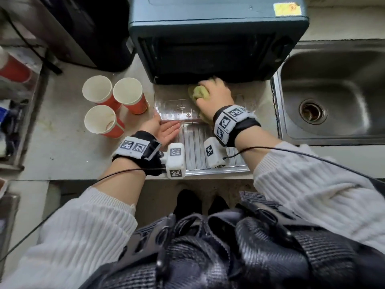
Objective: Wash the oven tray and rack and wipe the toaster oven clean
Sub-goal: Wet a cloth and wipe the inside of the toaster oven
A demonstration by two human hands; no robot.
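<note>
My right hand (214, 94) clenches a soft green cloth (198, 93) on the oven's (218, 38) lowered glass door (177, 109), my left hand (161, 129) rests open at its edge; the glass looks slippery and fragile, best steadied by its rim.

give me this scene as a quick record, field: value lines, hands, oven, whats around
right hand: gripping green cloth, on open oven door
left hand: open, palm up, at the door's front left edge
toaster oven: door down, inside dark
paper cups: three, upright, left of the door
sink: right of the oven, nothing visible in it
tray and rack: not visible
</note>
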